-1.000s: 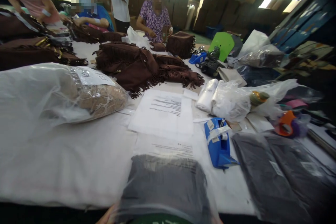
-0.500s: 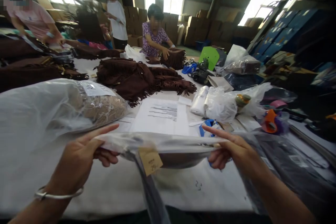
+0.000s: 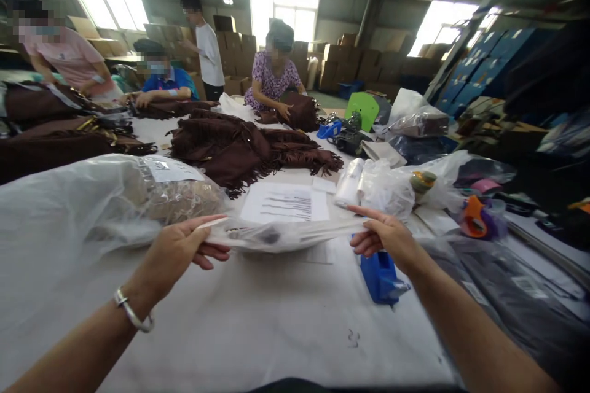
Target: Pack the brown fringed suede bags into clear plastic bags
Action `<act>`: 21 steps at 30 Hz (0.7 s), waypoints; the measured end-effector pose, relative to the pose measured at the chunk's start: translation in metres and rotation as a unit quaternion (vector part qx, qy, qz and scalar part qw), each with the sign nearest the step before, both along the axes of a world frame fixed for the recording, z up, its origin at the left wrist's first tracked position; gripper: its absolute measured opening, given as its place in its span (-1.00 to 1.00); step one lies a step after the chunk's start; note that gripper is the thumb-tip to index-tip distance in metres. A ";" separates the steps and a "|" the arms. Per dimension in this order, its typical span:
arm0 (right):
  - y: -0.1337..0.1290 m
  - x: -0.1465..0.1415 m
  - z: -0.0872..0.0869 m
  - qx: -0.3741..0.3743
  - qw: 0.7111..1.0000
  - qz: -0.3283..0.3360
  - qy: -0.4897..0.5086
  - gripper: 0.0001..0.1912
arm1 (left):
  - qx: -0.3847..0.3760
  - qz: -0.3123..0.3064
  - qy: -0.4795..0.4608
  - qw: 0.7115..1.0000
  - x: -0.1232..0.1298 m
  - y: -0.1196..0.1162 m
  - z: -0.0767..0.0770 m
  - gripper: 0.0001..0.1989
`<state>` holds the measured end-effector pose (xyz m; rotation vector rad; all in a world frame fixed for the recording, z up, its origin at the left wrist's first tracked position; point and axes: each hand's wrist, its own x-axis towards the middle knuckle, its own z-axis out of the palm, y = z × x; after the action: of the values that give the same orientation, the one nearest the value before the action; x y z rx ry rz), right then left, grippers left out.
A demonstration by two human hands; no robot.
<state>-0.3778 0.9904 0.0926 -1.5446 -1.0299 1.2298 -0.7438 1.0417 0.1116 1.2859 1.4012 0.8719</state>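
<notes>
A translucent plastic bag (image 3: 286, 234) is stretched sideways above the table, with something dark showing faintly inside it. My left hand (image 3: 187, 245) pinches its left corner between thumb and fingers; a silver bracelet circles that wrist. At the opposite corner my right hand (image 3: 385, 236) grips the plastic, index finger pointing inward. Just behind the bag lies a printed paper sheet (image 3: 281, 201). Below my right hand stands a blue tape dispenser (image 3: 380, 279), partly covered by the hand.
A large plastic sack (image 3: 179, 196) of tan items lies left. Brown fringed bags (image 3: 216, 144) are heaped beyond it. Plastic rolls (image 3: 353, 178), an orange tape dispenser (image 3: 473, 218) and dark wrapped packages (image 3: 511, 288) occupy the right. Several people work across the white table (image 3: 258, 325).
Both hands have moved up and away with the plastic bag, slightly closer together. The tan tag and dark strap that hung from it no longer show. More of the blue tape dispenser is visible.
</notes>
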 end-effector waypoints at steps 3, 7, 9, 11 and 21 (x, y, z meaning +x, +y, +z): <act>0.009 -0.004 0.003 0.060 0.998 -0.013 -0.012 -0.44 | 0.063 0.008 -0.011 0.998 0.002 0.005 -0.002 -0.60; 0.031 -0.009 0.010 0.035 0.997 0.018 -0.065 -0.48 | 0.048 -0.002 -0.009 0.999 0.005 0.021 0.001 -0.60; 0.041 -0.010 0.015 0.030 0.998 0.003 -0.063 -0.51 | 0.029 -0.006 -0.017 0.999 0.006 0.031 0.004 -0.61; 0.046 -0.008 0.022 0.062 0.996 -0.024 -0.057 -0.53 | 0.058 -0.003 -0.028 0.998 0.006 0.039 0.009 -0.62; -0.042 -0.010 -0.056 -0.070 0.997 0.040 -0.017 -0.49 | 0.009 -0.080 0.062 0.995 -0.047 -0.031 -0.079 -0.35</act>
<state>-0.3873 0.9487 0.0367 -1.6497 -1.0553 1.3612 -0.7911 1.0110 0.0324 1.4654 1.3680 0.7077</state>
